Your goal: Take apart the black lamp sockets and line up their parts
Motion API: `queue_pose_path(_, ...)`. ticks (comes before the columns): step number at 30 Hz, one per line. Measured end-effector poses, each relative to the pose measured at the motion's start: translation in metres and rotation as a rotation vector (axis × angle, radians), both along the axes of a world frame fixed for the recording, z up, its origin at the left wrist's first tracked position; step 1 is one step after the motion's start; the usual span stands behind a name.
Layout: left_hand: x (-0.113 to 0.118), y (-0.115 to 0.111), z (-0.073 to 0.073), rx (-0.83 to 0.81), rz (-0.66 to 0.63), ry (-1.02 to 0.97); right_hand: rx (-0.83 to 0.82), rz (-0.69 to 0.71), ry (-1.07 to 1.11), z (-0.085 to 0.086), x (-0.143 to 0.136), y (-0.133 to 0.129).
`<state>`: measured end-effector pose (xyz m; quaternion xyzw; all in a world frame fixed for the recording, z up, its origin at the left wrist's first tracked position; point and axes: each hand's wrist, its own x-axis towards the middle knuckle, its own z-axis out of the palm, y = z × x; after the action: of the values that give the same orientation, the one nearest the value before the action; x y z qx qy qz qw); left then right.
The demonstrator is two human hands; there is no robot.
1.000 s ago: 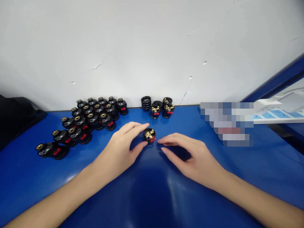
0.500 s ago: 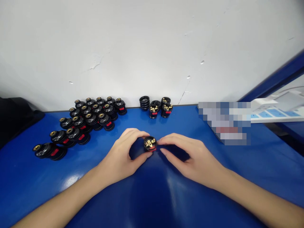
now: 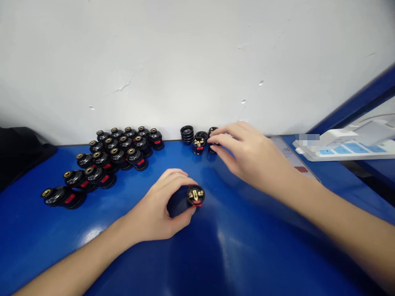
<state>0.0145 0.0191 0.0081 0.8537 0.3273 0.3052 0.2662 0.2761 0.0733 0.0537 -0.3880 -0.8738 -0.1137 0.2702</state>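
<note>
My left hand holds a round black part between thumb and fingers, its brass contacts facing up and a red patch on its front. At the back of the table, my right hand reaches over another black part with brass contacts and partly covers it. Its fingertips are bent round that part's near side; whether they grip it I cannot tell. Just left of those fingers stands a similar part with contacts. Black threaded rings are stacked beside it.
Several assembled black sockets stand in rows on the blue table at the left. Dark cloth lies at the far left. A phone-like screen and a white power strip are at the right, against the wall.
My right hand has moved from beside the held part to the parts at the back. My left hand keeps its part, now slightly nearer me. The screen at the right is now partly behind my right arm.
</note>
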Motion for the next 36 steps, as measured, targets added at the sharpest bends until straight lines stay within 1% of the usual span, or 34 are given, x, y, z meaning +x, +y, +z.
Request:
queue_pose_path(4, 0.0, 0.0, 0.001, 0.002, -0.008, 0.002, 0.026, -0.038, -0.173, 0.005, -0.009, 0.036)
queue_pose_path(7, 0.0, 0.001, 0.001, 0.015, -0.008, 0.003, 0.006, -0.049, -0.264, 0.001, -0.013, 0.05)
queue_pose_path(12, 0.0, 0.001, 0.002, 0.022, -0.012, 0.005, 0.003, -0.051, -0.308, -0.008, -0.013, 0.057)
queue_pose_path(18, 0.001, 0.001, 0.002, 0.024, -0.013, 0.003, 0.0, -0.052, -0.315, -0.011, -0.014, 0.059)
queue_pose_path(22, 0.001, 0.003, 0.001, 0.023, -0.016, -0.004, 0.008, -0.027, -0.275, -0.015, -0.015, 0.06)
queue_pose_path(29, 0.0, 0.003, 0.001, 0.02, -0.033, -0.01, 0.02, -0.022, -0.191, -0.021, -0.013, 0.065)
queue_pose_path(31, 0.0, 0.003, 0.001, 0.016, -0.031, -0.012, 0.018, -0.006, -0.094, -0.02, -0.011, 0.065)
queue_pose_path(33, 0.001, 0.003, 0.001, 0.015, -0.033, -0.015, 0.017, 0.006, 0.049, -0.019, -0.01, 0.06)
queue_pose_path(36, 0.001, 0.003, 0.0, 0.017, -0.04, -0.024, 0.019, -0.01, 0.219, -0.014, -0.012, 0.042)
